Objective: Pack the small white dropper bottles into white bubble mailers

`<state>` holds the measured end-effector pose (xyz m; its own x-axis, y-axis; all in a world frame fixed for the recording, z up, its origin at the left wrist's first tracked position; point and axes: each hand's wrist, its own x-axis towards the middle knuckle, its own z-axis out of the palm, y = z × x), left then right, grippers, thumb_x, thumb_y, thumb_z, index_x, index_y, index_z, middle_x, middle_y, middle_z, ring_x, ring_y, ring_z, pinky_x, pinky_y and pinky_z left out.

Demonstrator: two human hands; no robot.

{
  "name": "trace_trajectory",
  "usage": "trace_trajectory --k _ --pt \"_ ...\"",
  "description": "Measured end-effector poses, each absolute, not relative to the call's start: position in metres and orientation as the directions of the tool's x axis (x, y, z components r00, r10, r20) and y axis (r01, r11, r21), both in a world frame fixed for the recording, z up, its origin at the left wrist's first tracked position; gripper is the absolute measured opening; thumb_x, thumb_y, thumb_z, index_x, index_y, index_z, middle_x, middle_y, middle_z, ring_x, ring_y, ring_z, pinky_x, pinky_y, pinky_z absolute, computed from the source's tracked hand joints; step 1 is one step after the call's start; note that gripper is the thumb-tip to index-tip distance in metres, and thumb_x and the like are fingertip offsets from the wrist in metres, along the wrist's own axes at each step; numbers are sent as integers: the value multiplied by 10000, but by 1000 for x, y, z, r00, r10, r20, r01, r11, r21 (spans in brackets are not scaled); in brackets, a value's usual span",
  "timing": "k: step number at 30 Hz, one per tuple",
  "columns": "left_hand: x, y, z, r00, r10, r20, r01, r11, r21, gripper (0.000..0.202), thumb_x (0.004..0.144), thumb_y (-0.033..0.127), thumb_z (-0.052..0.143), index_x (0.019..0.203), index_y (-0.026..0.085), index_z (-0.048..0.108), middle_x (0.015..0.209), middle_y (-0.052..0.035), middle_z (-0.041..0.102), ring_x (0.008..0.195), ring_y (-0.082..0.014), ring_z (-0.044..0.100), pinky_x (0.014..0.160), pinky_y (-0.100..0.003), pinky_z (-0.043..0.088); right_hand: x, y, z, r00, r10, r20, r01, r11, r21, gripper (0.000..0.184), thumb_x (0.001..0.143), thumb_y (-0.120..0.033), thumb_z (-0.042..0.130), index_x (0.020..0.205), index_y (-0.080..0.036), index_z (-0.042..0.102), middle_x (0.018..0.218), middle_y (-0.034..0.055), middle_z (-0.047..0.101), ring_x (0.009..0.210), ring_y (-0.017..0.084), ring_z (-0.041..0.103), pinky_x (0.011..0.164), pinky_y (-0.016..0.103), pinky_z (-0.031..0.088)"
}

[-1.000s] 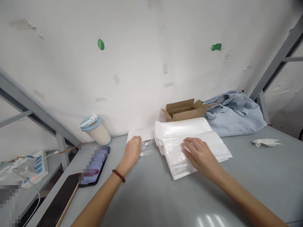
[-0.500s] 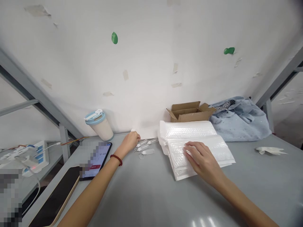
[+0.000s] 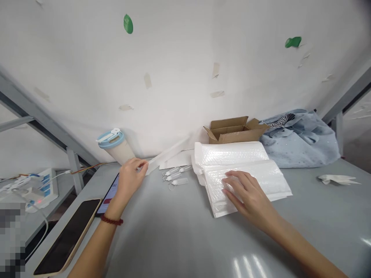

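Observation:
My left hand (image 3: 131, 175) is closed in a pinch on one end of a thin white strip (image 3: 168, 153), which slants up to the right in front of the wall. Close by on the grey table lie several small clear plastic tags with loops (image 3: 180, 181). My right hand (image 3: 243, 191) rests, fingers bent and apart, on a stack of white bubble mailers (image 3: 232, 154). Nothing is gripped in it. Behind the strip, a flat white piece (image 3: 182, 159) lies along the wall.
An open cardboard box (image 3: 240, 135) and a light blue cloth bag (image 3: 304, 143) stand behind the mailers. At left are a cup with a blue lid (image 3: 116, 144), two phones, one dark (image 3: 69, 235), and a power strip (image 3: 49, 189). A crumpled white scrap (image 3: 337, 179) lies at right.
My left hand has moved left and towards me from the wall edge, and the white strip now extends from its fingers. My right hand stays on the mailers. The view has shifted slightly.

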<state>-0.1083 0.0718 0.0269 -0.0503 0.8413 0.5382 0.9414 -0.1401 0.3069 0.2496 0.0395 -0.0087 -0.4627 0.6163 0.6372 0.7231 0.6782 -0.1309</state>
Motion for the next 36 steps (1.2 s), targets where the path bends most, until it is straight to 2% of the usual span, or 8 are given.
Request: trace_trajectory --k 8,15,18,21,24,27,31,36 --pt "-62 26 23 -184 631 754 892 -215 397 130 897 216 495 797 178 569 801 -36 625 761 -161 581 656 -261 477 244 33 -6 -438 543 716 660 735 -154 224 887 -109 517 1102 -157 558 1102 145 575 1046 269 544 822 441 487" --pt "-22 -4 12 450 232 862 752 -618 -227 153 827 0 546 905 96 635 780 -89 645 741 -188 612 650 -303 503 229 4 -4 -528 228 818 604 778 174 357 733 57 614 1065 -74 633 1118 174 607 1103 281 543 874 389 505" --pt "-8 -14 9 630 206 749 583 -762 -281 239 904 48 425 889 75 662 812 -103 673 788 -196 620 690 -320 510 218 -11 -4 -596 100 797 575 746 337 312 783 -35 624 1055 -181 670 1143 84 639 1160 230 514 979 364 426" --pt "2 -19 3 700 207 683 490 -836 -249 245 908 59 428 885 82 670 846 -86 684 809 -183 609 723 -308 503 212 -12 -5 -591 238 771 643 715 273 261 885 -65 481 1044 -170 659 1092 102 678 1078 238 568 938 439 391" --pt "6 -16 -6 627 309 715 546 -829 -120 146 875 69 520 916 115 651 832 -68 664 829 -182 594 767 -327 487 216 -3 -3 -574 347 742 685 700 203 255 895 -10 389 912 -101 626 917 154 693 830 228 619 746 401 438" --pt "4 -8 -11 247 638 730 699 -639 321 198 857 139 574 1050 177 598 1016 -105 638 976 -230 576 839 -399 478 221 4 -1 -580 366 728 679 711 184 231 849 46 395 832 -99 573 798 149 653 678 194 561 600 325 432" --pt "-3 2 0 -20 994 110 343 -97 934 426 865 289 556 1273 190 481 1241 -143 586 1072 -262 582 867 -421 495 218 3 -6 -571 367 734 694 694 193 226 805 73 415 864 -101 547 854 161 636 719 213 558 602 328 456" --pt "-2 4 7 228 948 -223 65 214 975 225 823 311 581 952 143 658 856 -55 698 788 -208 637 746 -324 499 211 -1 -19 -622 519 587 731 653 197 271 791 -101 566 1061 -106 547 1301 271 483 1199 422 440 858 551 430"
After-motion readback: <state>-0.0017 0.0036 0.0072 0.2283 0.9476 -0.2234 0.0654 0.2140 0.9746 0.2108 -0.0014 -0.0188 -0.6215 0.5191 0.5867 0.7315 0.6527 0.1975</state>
